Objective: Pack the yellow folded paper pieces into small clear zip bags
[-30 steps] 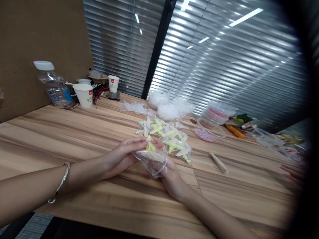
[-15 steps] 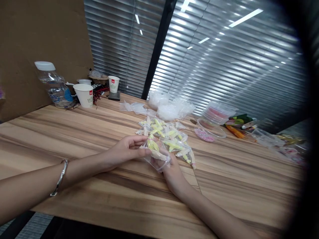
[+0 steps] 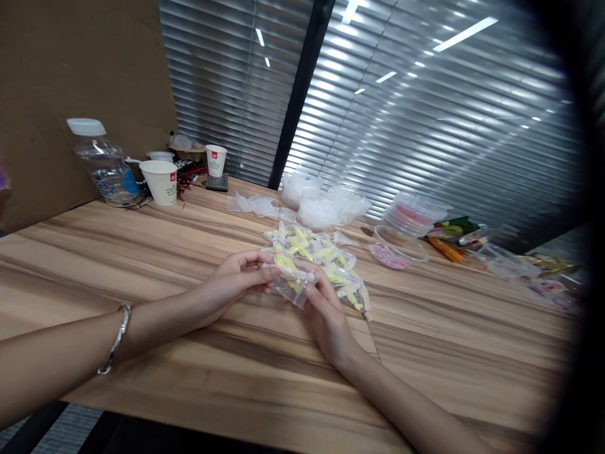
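"Fingers of the left hand (image 3: 231, 284) pinch the small clear bag (image 3: 290, 293) at its left side, with the thumb on top, yes?"

"Yes. Now the right hand (image 3: 333, 321) also bends its fingers over the other end, and seems to pinch the plastic there. One second ago it was more under the bag, as a support."

"What does this mean for the work?"

"I judge that both ends are now under control. The bag is above the table (image 3: 425, 353), on the near side of the pile of filled bags (image 3: 331, 255), with a yellow piece (image 3: 283, 258) inside."

"Is another thing different?"

"One pale stick (image 3: 365, 302) lies at the right edge of this pile; a second ago, a similar one lay apart from it. Farther, the round clear tub (image 3: 411, 246) stays in its place."
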Motion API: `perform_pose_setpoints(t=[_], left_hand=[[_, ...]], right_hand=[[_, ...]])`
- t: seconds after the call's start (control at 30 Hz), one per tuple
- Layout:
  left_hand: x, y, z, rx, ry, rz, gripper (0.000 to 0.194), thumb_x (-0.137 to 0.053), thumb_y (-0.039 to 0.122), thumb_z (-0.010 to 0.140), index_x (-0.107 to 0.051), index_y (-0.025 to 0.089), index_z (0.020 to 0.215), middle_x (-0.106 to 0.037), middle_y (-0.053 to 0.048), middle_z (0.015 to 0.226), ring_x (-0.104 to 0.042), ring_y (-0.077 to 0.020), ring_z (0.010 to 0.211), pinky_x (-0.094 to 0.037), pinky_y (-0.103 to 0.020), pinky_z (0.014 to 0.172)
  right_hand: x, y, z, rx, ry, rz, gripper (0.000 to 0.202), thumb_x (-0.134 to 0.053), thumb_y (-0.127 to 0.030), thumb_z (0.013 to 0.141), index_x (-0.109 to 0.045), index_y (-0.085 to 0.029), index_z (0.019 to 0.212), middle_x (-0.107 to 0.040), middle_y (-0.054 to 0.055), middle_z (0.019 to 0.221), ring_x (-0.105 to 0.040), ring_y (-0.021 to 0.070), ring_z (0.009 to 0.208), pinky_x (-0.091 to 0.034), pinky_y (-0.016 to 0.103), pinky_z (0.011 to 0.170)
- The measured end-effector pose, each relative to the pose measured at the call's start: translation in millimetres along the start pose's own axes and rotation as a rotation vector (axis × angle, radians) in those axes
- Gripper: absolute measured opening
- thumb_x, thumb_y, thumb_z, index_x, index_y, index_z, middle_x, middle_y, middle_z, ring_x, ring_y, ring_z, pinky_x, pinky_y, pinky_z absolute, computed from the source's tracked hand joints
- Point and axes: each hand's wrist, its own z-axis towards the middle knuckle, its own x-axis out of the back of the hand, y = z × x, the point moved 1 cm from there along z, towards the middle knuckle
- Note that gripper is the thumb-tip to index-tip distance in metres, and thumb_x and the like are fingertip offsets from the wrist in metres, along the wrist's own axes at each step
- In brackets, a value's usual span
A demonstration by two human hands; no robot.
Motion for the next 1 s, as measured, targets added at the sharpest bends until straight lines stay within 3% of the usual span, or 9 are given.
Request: perform_pose_setpoints(t=[0.1, 0.23, 0.4, 0.53, 0.63, 0.7, 0.83, 0.93, 1.0], left_hand=[[2.4, -0.7, 0.1, 0.005, 0.028, -0.005, 0.021, -0.069, 0.028, 0.074, -0.059, 0.013, 0.085, -0.058, -0.002, 0.085, -0.052, -0.0090, 0.072, -0.044, -0.021, 0.067], [1.4, -3.5, 1.7, 0.020, -0.045, 0.087, 0.023, -0.068, 0.030, 0.074, -0.052, 0.014, 0.079, -0.055, 0.001, 0.070, -0.052, -0.0088, 0.062, -0.043, -0.021, 0.060], [-1.3, -5.9, 2.4, 0.066, -0.101, 0.106, 0.037, -0.069, 0.027, 0.073, -0.051, 0.019, 0.104, -0.056, 0.002, 0.077, -0.056, -0.0106, 0.070, -0.044, -0.024, 0.069], [-0.6, -3.7, 1.7, 0.090, -0.095, 0.091, 0.043, -0.068, 0.029, 0.074, -0.051, 0.021, 0.113, -0.060, -0.002, 0.094, -0.057, -0.0138, 0.087, -0.042, -0.025, 0.077], [2.2, -3.1, 3.0, 0.090, -0.048, 0.086, 0.036, -0.069, 0.031, 0.073, -0.055, 0.018, 0.103, -0.062, -0.004, 0.094, -0.057, -0.0139, 0.083, -0.043, -0.025, 0.075], [4.8, -3.4, 4.7, 0.061, 0.013, 0.092, 0.031, -0.071, 0.030, 0.072, -0.055, 0.016, 0.095, -0.062, -0.004, 0.091, -0.057, -0.0133, 0.080, -0.043, -0.025, 0.073], [7.6, -3.8, 6.2, -0.003, 0.091, 0.119, 0.027, -0.071, 0.031, 0.071, -0.051, 0.016, 0.082, -0.060, -0.001, 0.083, -0.055, -0.0111, 0.074, -0.043, -0.023, 0.068], [5.8, -4.0, 5.1, -0.017, -0.021, 0.140, 0.028, -0.071, 0.029, 0.071, -0.047, 0.015, 0.075, -0.059, 0.000, 0.082, -0.056, -0.0120, 0.077, -0.043, -0.023, 0.068], [3.5, -4.3, 3.7, -0.019, -0.128, 0.160, 0.027, -0.071, 0.028, 0.071, -0.049, 0.017, 0.081, -0.059, 0.000, 0.085, -0.057, -0.0128, 0.079, -0.044, -0.024, 0.069]], right_hand=[[0.2, -4.1, 1.9, 0.027, 0.012, 0.012, 0.033, -0.048, -0.035, 0.088, -0.050, -0.022, 0.118, -0.055, 0.005, 0.121, -0.049, 0.0188, 0.113, -0.039, 0.031, 0.095], [2.7, -3.1, 4.0, 0.060, 0.092, -0.042, 0.018, -0.052, -0.035, 0.087, -0.058, -0.020, 0.095, -0.062, 0.003, 0.091, -0.055, 0.0147, 0.083, -0.043, 0.024, 0.075], [7.5, -0.4, 2.6, 0.062, 0.148, -0.066, 0.023, -0.055, -0.035, 0.085, -0.050, -0.017, 0.071, -0.047, -0.003, 0.062, -0.040, 0.0089, 0.058, -0.032, 0.019, 0.055], [6.5, 1.3, 4.1, 0.022, 0.095, -0.026, 0.022, -0.056, -0.036, 0.084, -0.052, -0.018, 0.071, -0.046, -0.003, 0.063, -0.040, 0.0093, 0.059, -0.031, 0.019, 0.054], [3.7, 1.9, 5.5, -0.024, 0.058, 0.071, 0.014, -0.056, -0.034, 0.084, -0.055, -0.021, 0.088, -0.053, -0.001, 0.075, -0.049, 0.0114, 0.066, -0.039, 0.021, 0.060], [2.4, 1.3, 5.3, -0.032, 0.074, 0.164, 0.017, -0.052, -0.034, 0.086, -0.048, -0.026, 0.101, -0.055, -0.001, 0.082, -0.053, 0.0125, 0.068, -0.043, 0.024, 0.064], [0.7, -0.8, 3.7, 0.029, 0.081, 0.120, 0.016, -0.048, -0.036, 0.089, -0.043, -0.028, 0.102, -0.054, -0.002, 0.083, -0.056, 0.0134, 0.070, -0.044, 0.028, 0.069], [0.3, 0.2, 2.8, 0.036, 0.054, -0.078, 0.019, -0.053, -0.036, 0.086, -0.050, -0.024, 0.100, -0.055, 0.000, 0.086, -0.053, 0.0143, 0.077, -0.042, 0.027, 0.072], [1.2, 1.4, 2.5, 0.034, 0.051, -0.148, 0.018, -0.054, -0.036, 0.085, -0.053, -0.022, 0.096, -0.054, 0.001, 0.084, -0.050, 0.0140, 0.076, -0.041, 0.025, 0.069]])
